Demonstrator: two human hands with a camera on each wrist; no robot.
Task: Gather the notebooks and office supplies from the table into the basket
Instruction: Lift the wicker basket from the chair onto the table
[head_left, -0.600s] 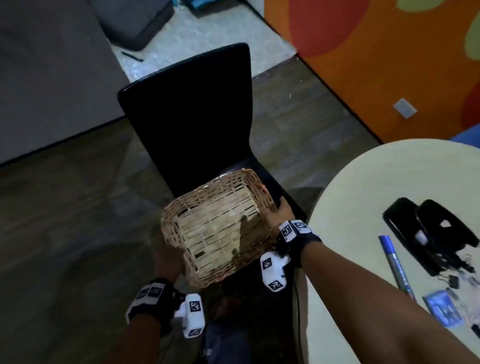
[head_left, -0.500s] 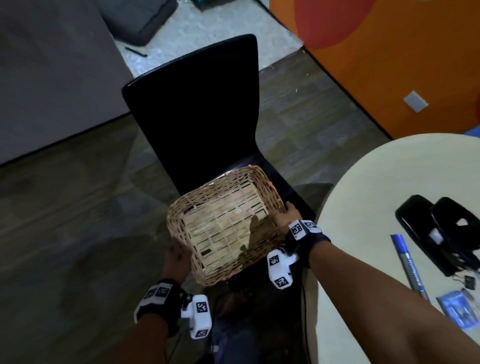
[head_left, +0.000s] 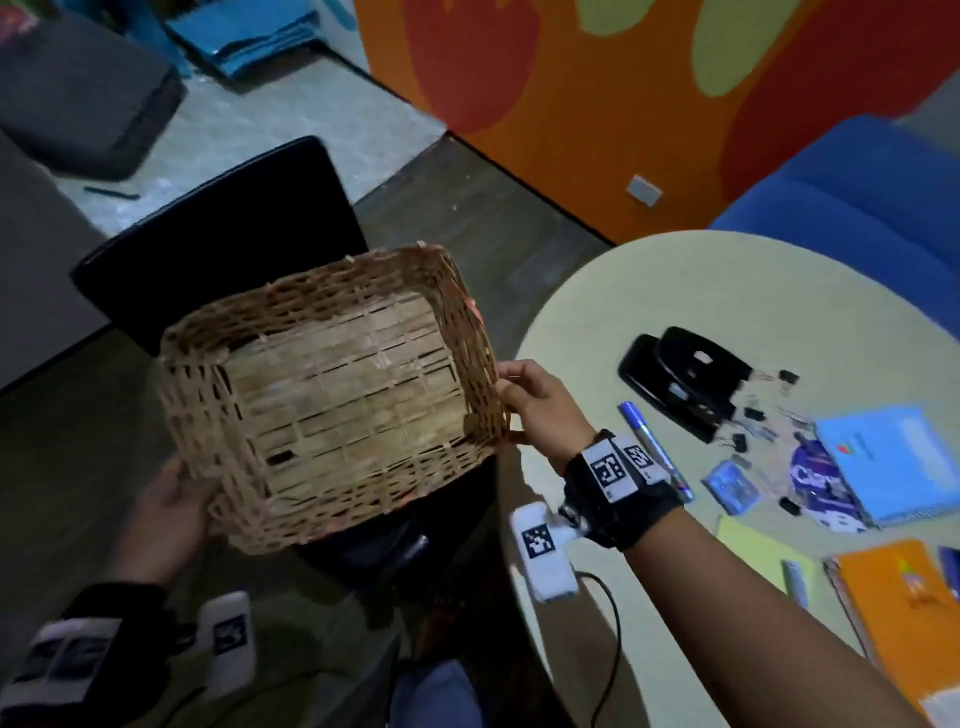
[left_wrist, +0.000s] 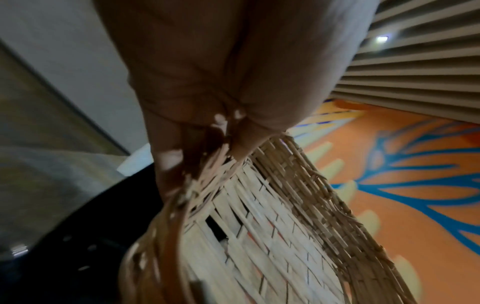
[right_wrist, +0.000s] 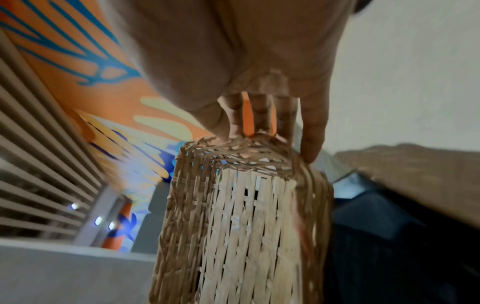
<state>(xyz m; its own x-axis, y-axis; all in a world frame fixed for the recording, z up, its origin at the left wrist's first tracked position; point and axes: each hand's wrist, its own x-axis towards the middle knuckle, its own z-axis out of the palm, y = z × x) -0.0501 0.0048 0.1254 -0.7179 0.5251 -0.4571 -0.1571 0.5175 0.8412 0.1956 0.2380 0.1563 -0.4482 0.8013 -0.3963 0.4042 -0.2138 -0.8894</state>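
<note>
Empty woven wicker basket (head_left: 332, 395) held beside the round counter (head_left: 727, 322)
Left hand (head_left: 166, 504) and right hand (head_left: 540, 410) gripped opposite rims; the supplies lay to the right.

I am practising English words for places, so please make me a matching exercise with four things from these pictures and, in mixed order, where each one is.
Things:
1. basket
2. hole punch
3. blue marker
4. orange notebook

Places:
A. on the table, at the near right edge of the head view
B. held in the air between the left hand and the right hand
C. on the table, just beyond the right wrist
D. on the table, on the far side of the marker

Pairs: 1-B, 2-D, 3-C, 4-A
</note>
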